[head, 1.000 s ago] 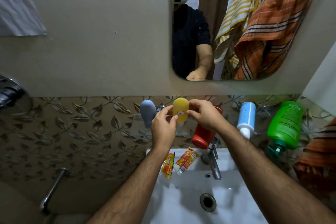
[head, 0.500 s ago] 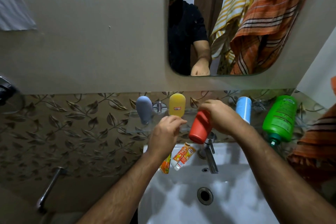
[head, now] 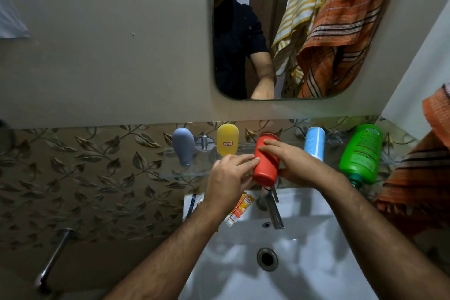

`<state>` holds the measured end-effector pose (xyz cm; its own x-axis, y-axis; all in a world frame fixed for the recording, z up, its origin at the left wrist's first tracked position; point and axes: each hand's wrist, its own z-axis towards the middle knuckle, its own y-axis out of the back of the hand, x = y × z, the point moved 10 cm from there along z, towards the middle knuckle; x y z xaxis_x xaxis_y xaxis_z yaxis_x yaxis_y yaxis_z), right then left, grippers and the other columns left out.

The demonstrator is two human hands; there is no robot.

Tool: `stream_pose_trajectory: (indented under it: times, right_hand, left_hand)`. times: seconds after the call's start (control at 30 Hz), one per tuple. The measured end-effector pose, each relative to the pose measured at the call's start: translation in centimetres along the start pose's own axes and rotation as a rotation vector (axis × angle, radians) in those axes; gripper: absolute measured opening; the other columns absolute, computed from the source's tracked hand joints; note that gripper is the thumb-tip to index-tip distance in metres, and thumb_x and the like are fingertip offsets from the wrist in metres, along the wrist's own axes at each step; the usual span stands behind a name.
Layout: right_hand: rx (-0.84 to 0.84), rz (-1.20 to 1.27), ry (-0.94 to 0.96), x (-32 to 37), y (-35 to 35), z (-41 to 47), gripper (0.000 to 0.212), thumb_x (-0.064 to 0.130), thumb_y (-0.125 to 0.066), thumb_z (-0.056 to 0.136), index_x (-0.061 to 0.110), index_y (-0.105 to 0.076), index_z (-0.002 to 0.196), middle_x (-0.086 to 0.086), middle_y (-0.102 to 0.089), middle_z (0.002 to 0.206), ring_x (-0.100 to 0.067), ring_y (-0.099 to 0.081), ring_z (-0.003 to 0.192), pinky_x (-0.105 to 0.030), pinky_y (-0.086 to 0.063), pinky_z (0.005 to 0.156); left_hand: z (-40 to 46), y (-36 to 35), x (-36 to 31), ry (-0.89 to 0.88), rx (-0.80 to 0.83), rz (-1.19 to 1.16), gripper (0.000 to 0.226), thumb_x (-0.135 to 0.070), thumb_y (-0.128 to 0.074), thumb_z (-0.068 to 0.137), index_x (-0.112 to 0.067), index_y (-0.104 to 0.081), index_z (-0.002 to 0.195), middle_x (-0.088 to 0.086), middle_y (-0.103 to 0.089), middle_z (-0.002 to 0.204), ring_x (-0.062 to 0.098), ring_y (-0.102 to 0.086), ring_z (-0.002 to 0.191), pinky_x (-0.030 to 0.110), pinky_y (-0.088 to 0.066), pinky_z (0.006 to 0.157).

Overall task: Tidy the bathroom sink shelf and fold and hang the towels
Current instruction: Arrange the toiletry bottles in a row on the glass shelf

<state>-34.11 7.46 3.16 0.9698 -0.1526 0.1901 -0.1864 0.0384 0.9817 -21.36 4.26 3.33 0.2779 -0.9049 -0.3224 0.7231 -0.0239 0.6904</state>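
We have both hands on the red bottle (head: 266, 158), which is at the front of the glass shelf (head: 170, 169) above the sink (head: 304, 263). Our right hand (head: 295, 165) wraps its fingers around the bottle, and our left hand (head: 229, 178) touches its side with straight fingers. We think the shelf job is partly done. The grey bottle (head: 183, 146) and the yellow bottle (head: 227, 139) already stand in a neat row at the back, and the red one is not yet set beside them. Let us count: five bottles in all, one grey, one yellow, one red, one blue and white (head: 314, 142), and one big green (head: 361, 153). Some small packets (head: 239, 209) lie on the sink edge (we cannot tell how many, as our arm hides some). The towels look like they are not folded yet: an orange towel (head: 418, 178) sits bunched at the right, and the mirror (head: 304, 31) shows an orange one and a yellow striped one hanging loose.
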Motion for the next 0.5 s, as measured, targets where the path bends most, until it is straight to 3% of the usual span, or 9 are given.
stream_pose_trajectory:
  times: [0.13,0.23,0.33,0.43,0.5]
  right_hand:
    - [-0.113,0.327,0.111,-1.5,1.8,-0.1,0.065,0.003,-0.071,0.083,0.024,-0.051,0.141,-0.003,-0.050,0.147,-0.020,-0.047,0.136,-0.046,-0.040,0.112]
    - [-0.167,0.545,0.129,-2.1,3.5,-0.4,0.051,0.009,-0.066,0.088,0.032,-0.057,0.132,0.008,-0.062,0.132,-0.008,-0.056,0.125,-0.035,-0.043,0.108]
    - [-0.266,0.714,0.137,-2.6,4.6,-0.3,0.043,0.000,-0.061,0.092,0.028,-0.059,0.125,0.004,-0.066,0.124,-0.006,-0.060,0.116,-0.029,-0.046,0.103]
    - [-0.372,0.912,0.092,-3.9,5.3,-0.1,0.038,-0.003,-0.055,0.095,0.029,-0.061,0.115,0.003,-0.069,0.109,-0.003,-0.065,0.098,-0.024,-0.053,0.083]
    - [-0.421,0.985,0.057,-4.6,5.7,0.1,0.028,0.002,-0.054,0.097,0.025,-0.062,0.113,0.002,-0.069,0.102,-0.003,-0.066,0.088,-0.021,-0.053,0.068]
  left_hand:
    - [1.5,0.8,0.4,0.138,-0.069,-0.282,0.050,-0.010,-0.078,0.077,-0.021,-0.066,0.124,-0.004,-0.068,0.121,0.014,-0.060,0.111,0.031,-0.050,0.094]
    - [2.7,1.3,0.2,0.235,-0.163,-0.443,0.043,-0.009,-0.074,0.082,-0.021,-0.067,0.123,-0.011,-0.066,0.116,0.002,-0.059,0.107,0.024,-0.053,0.087]
    - [3.7,1.7,-0.4,0.320,-0.255,-0.488,0.042,-0.005,-0.066,0.086,-0.016,-0.063,0.127,-0.012,-0.062,0.116,-0.001,-0.056,0.109,0.014,-0.047,0.093]
    - [4.4,0.9,-1.2,0.359,-0.261,-0.486,0.045,-0.006,-0.062,0.089,-0.013,-0.058,0.133,-0.010,-0.057,0.123,-0.003,-0.049,0.114,0.007,-0.035,0.099]
    - [4.7,-0.3,-1.3,0.401,-0.233,-0.503,0.048,-0.007,-0.061,0.090,-0.015,-0.055,0.136,-0.005,-0.058,0.130,-0.001,-0.049,0.117,0.010,-0.036,0.101]
